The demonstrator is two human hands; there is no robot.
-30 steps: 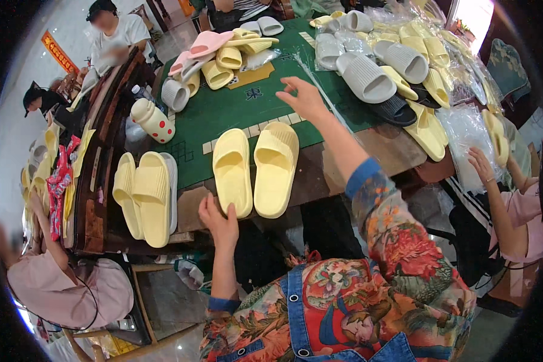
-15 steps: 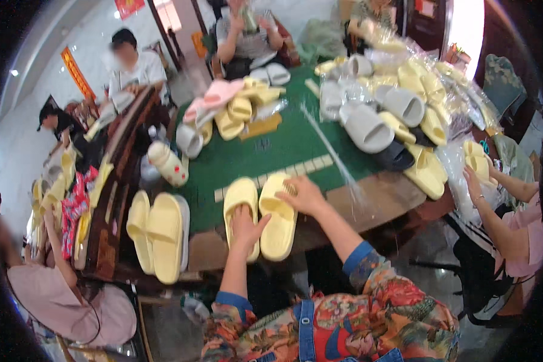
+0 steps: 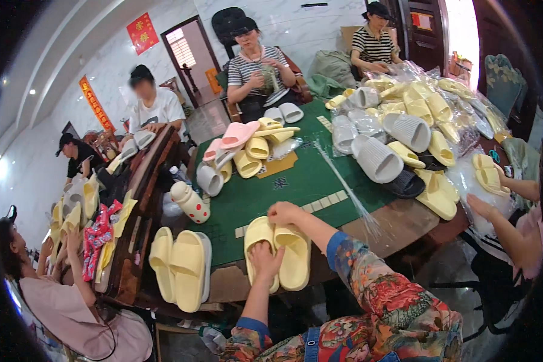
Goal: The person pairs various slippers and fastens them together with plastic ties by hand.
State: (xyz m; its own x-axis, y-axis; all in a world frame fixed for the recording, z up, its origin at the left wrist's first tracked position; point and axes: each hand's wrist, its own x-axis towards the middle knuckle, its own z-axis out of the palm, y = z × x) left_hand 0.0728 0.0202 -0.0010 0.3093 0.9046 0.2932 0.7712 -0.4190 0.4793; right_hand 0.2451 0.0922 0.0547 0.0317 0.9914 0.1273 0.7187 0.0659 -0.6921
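Note:
Two yellow slippers stand side by side at the near table edge: a left slipper (image 3: 258,231) and a right slipper (image 3: 295,265), toes facing away from me. My left hand (image 3: 265,260) reaches into the left one, fingers spread toward its strap and thumb apart, the fingertips partly hidden. Over the toe ends, where the two slippers meet, my right hand (image 3: 285,213) has its fingers curled together; whatever is between them is too small to make out. To the left, another yellow pair (image 3: 187,265) leans together against a whitish slipper (image 3: 207,259).
A polka-dot bottle (image 3: 190,202) stands beyond the left pair. A bundle of thin clear strips (image 3: 347,184) and a row of tiles (image 3: 320,203) lie on the green tabletop (image 3: 247,202). Slipper piles (image 3: 377,160) sit farther back. Co-workers sit around; one's hands (image 3: 495,205) are at right.
My right hand has moved from the right slipper's strap to between the toe ends, its fingers now drawn together. My left hand stays in the left slipper. The view has tilted up.

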